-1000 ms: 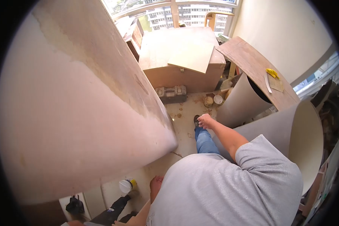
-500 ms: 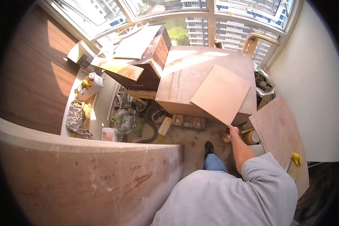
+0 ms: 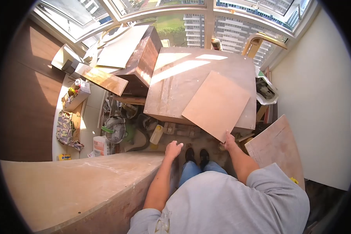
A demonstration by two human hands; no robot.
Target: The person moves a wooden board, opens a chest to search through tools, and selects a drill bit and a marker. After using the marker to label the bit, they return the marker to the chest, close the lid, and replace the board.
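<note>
White rectangular box (image 3: pixel 81 96) holding yellow items. Right hand (image 3: pixel 229 139) grips tan rectangular board (image 3: pixel 218 105) by overhanging corner; left hand (image 3: pixel 172 149) half-curled, empty, in open space.

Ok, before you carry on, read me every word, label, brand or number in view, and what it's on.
Nothing is legible.
Jug: red label, too blurred to read.
Small box: any print is too small to read.
Board at the right hand: no lettering shows.

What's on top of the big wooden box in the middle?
A tan board lies on the box, its near corner overhanging, where the right hand grips it. Sunlight falls beside it. Anything beneath the board is hidden.
</note>
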